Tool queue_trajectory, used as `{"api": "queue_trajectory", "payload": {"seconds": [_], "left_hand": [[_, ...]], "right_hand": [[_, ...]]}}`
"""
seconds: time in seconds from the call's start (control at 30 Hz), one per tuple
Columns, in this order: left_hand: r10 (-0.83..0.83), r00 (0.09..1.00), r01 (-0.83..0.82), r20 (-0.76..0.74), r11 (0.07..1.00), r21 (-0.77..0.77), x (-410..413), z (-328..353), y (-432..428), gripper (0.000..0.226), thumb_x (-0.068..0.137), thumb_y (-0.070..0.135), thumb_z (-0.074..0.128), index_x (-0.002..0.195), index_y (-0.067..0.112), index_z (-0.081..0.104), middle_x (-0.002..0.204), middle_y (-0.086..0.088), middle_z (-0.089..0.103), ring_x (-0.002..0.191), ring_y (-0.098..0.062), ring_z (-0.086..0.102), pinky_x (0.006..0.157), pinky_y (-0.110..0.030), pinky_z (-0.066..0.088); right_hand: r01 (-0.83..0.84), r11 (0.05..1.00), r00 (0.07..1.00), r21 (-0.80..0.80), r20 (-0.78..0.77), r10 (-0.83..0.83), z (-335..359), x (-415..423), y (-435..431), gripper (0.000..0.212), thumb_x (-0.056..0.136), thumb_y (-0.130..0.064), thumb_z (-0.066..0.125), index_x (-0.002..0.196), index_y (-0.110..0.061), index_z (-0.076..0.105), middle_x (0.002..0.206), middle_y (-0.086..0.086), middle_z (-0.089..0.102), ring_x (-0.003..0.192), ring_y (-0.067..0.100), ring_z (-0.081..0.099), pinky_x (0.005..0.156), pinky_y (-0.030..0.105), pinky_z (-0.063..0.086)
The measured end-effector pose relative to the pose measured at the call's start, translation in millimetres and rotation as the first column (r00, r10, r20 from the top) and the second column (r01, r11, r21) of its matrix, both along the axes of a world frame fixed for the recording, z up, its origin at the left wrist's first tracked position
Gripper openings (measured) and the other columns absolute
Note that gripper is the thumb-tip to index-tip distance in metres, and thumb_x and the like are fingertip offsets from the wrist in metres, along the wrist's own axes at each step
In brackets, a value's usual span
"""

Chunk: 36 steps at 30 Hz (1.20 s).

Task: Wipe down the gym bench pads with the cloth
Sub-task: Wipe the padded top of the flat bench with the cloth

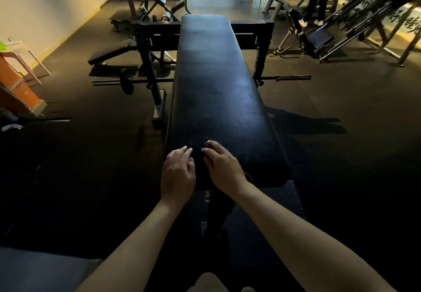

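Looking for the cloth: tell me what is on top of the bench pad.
Only the left hand and right hand show on the pad, at its near end. Anything beneath the hands is covered; no cloth can be made out in the dark.

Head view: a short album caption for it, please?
The left hand and right hand rest on the near end of a black bench pad in a dim gym.
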<state>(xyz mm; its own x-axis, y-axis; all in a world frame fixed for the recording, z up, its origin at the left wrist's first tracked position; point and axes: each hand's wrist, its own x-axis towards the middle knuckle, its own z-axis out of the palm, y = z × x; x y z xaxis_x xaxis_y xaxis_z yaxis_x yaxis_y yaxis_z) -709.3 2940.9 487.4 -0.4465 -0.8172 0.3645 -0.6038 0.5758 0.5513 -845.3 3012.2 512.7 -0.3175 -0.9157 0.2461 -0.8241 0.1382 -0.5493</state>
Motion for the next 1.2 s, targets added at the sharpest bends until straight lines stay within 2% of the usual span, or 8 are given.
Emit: {"api": "queue_trajectory", "payload": {"seconds": [0.13, 0.3, 0.43, 0.67, 0.8, 0.97, 1.1, 1.2], "left_hand": [[-0.030, 0.999, 0.030, -0.022, 1.000, 0.002, 7, -2, -2, 0.047, 0.100, 0.028, 0.036, 0.129, 0.005, 0.064, 0.133, -0.011, 0.063, 0.131, -0.026, 0.048, 0.113, -0.040, 0.037], [-0.014, 0.999, 0.016, -0.036, 0.998, 0.060, 19, -2, -4, 0.035, 0.102, 0.017, 0.049, 0.134, 0.008, 0.061, 0.139, -0.008, 0.057, 0.135, -0.022, 0.040, 0.115, -0.038, 0.034], [0.034, 0.997, -0.021, -0.073, 0.986, 0.168, 36, -4, -2, 0.041, 0.104, 0.025, 0.043, 0.142, 0.015, 0.053, 0.153, -0.001, 0.042, 0.140, -0.020, 0.026, 0.111, -0.028, 0.022], [-0.072, 0.992, 0.083, -0.100, 0.991, 0.109, 58, -7, -13, 0.042, 0.104, 0.018, 0.046, 0.144, 0.008, 0.051, 0.148, -0.007, 0.050, 0.138, -0.019, 0.038, 0.114, -0.010, 0.018], [-0.073, 0.990, 0.096, -0.122, 0.977, 0.190, 62, -4, -18, 0.043, 0.104, 0.014, 0.046, 0.147, 0.013, 0.048, 0.151, 0.000, 0.046, 0.140, -0.005, 0.032, 0.108, -0.001, 0.012], [0.018, 0.955, 0.081, -0.295, 0.944, 0.319, 68, 5, -19, 0.040, 0.107, 0.017, 0.040, 0.146, 0.016, 0.048, 0.148, 0.002, 0.049, 0.135, -0.004, 0.040, 0.114, -0.021, 0.032], [0.097, 0.934, 0.044, -0.344, 0.923, 0.382, 71, 6, -9, 0.041, 0.108, 0.021, 0.038, 0.148, 0.019, 0.047, 0.143, 0.008, 0.049, 0.130, -0.001, 0.043, 0.101, -0.007, 0.031], [0.045, 0.948, 0.066, -0.316, 0.942, 0.329, 76, -3, -3, 0.041, 0.107, 0.019, 0.040, 0.148, 0.017, 0.047, 0.146, 0.003, 0.050, 0.135, -0.008, 0.043, 0.109, -0.016, 0.031]], "right_hand": [[-0.088, 0.992, 0.996, -0.088, -0.005, 0.088, 0, -2, -8, 0.028, 0.099, -0.016, 0.057, 0.124, -0.010, 0.068, 0.143, 0.007, 0.055, 0.132, 0.022, 0.052, 0.113, 0.030, 0.039], [0.180, 0.980, 0.983, 0.079, 0.024, -0.183, -2, -15, -28, 0.044, 0.100, -0.032, 0.053, 0.141, -0.016, 0.053, 0.158, 0.006, 0.033, 0.149, 0.023, 0.024, 0.120, 0.044, 0.027], [0.072, 0.997, 0.997, -0.022, -0.005, -0.072, -3, 14, -33, 0.036, 0.098, -0.018, 0.058, 0.133, -0.013, 0.062, 0.149, 0.004, 0.048, 0.139, 0.022, 0.044, 0.113, 0.040, 0.040], [-0.219, 0.974, 0.973, -0.065, 0.056, 0.223, 4, 45, -40, 0.027, 0.098, -0.019, 0.060, 0.123, -0.021, 0.069, 0.142, -0.001, 0.056, 0.127, 0.017, 0.055, 0.106, 0.032, 0.046], [0.033, 0.999, 0.996, -0.036, 0.087, -0.030, 6, 37, -70, 0.036, 0.100, -0.019, 0.056, 0.135, -0.013, 0.061, 0.150, 0.003, 0.046, 0.141, 0.019, 0.039, 0.116, 0.036, 0.036], [-0.089, 0.996, 0.996, -0.002, 0.024, 0.090, 6, 62, -81, 0.031, 0.100, -0.022, 0.057, 0.130, -0.017, 0.065, 0.148, 0.000, 0.050, 0.138, 0.018, 0.044, 0.113, 0.031, 0.036], [-0.234, 0.971, 0.969, -0.059, 0.066, 0.237, 0, 65, -61, 0.029, 0.097, -0.019, 0.063, 0.125, -0.022, 0.069, 0.140, -0.004, 0.057, 0.128, 0.013, 0.055, 0.106, 0.034, 0.047], [-0.255, 0.958, 0.964, -0.129, 0.041, 0.262, -12, 70, -41, 0.029, 0.095, -0.016, 0.064, 0.124, -0.018, 0.069, 0.139, 0.001, 0.058, 0.130, 0.015, 0.054, 0.107, 0.035, 0.047]]}}
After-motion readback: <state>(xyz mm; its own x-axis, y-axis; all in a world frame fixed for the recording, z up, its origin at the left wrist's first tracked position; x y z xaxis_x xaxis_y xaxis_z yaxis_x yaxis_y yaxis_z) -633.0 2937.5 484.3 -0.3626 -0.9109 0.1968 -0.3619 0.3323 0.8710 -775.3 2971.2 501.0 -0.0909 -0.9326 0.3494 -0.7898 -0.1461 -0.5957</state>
